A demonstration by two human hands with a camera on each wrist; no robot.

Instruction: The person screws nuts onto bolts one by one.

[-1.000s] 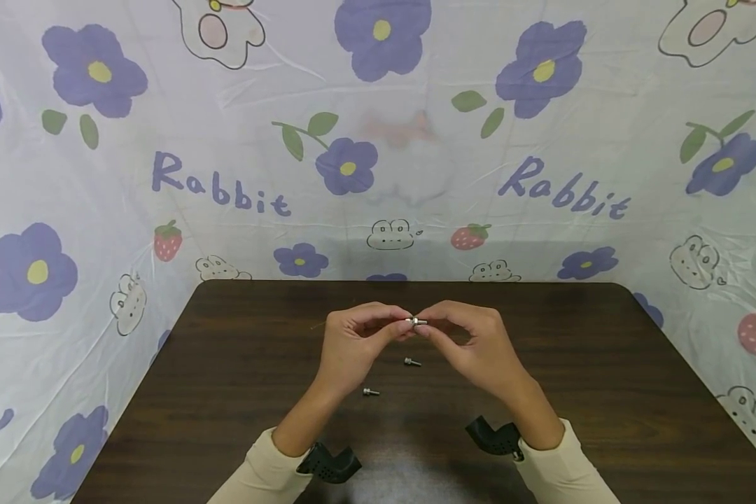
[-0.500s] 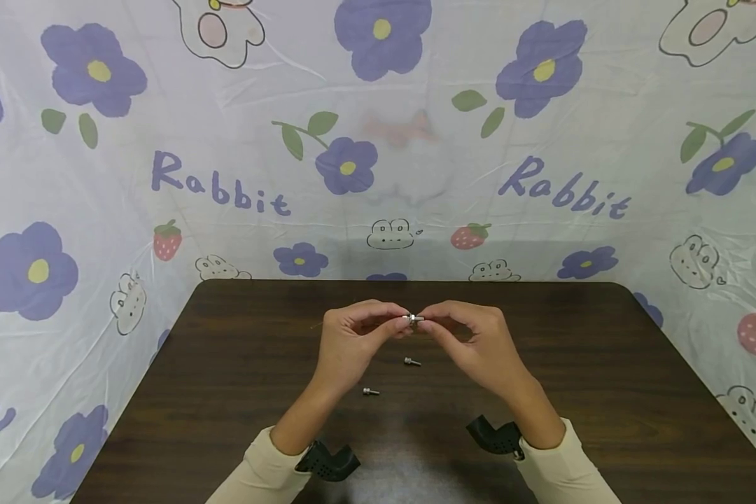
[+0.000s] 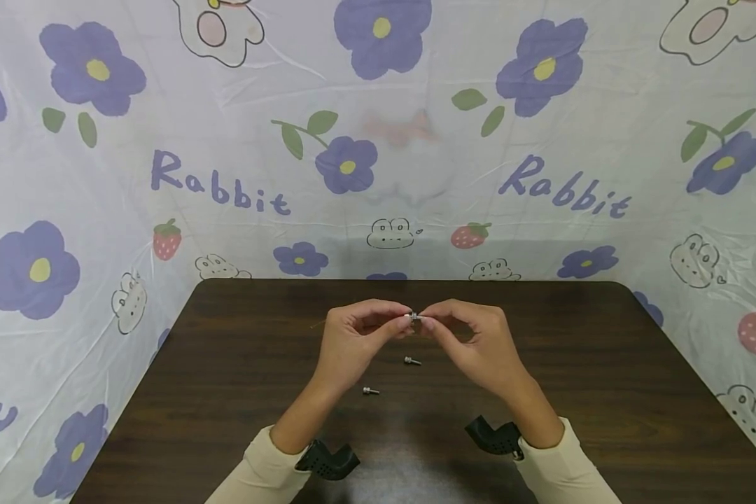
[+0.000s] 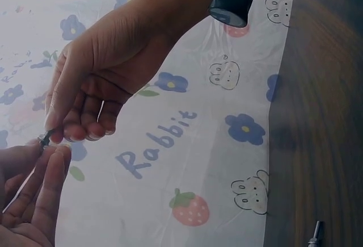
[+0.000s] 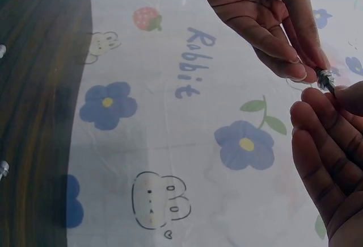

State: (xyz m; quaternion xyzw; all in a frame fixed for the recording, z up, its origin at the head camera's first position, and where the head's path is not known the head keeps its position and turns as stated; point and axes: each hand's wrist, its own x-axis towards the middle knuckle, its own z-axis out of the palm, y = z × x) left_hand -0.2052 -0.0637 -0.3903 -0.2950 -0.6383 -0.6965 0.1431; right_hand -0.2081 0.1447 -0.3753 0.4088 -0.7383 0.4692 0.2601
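Note:
Above the table, my left hand [image 3: 355, 343] pinches a small silver screw [image 3: 414, 317] between thumb and forefinger. My right hand [image 3: 481, 343] pinches the shank end from the other side, so the screw lies roughly level between both sets of fingertips. A wider ring-like part, like a nut or washer, shows around it in the right wrist view [image 5: 325, 79]. Fingertips hide parts of the screw. The remaining fingers of both hands are loosely bent. Two similar screws lie on the tabletop below: a farther screw [image 3: 412, 361] and a nearer screw [image 3: 371, 391].
The dark wood-grain table [image 3: 227, 392] reaches back to a white cloth [image 3: 416, 245] printed with flowers, strawberries and rabbits. Black mounts sit at both wrists, a left mount [image 3: 329, 460] and a right mount [image 3: 493, 435], above the table's near part.
My right thumb and forefinger have shifted slightly along and around the screw. The left hand keeps its pinch almost in place, and both loose screws stay where they were.

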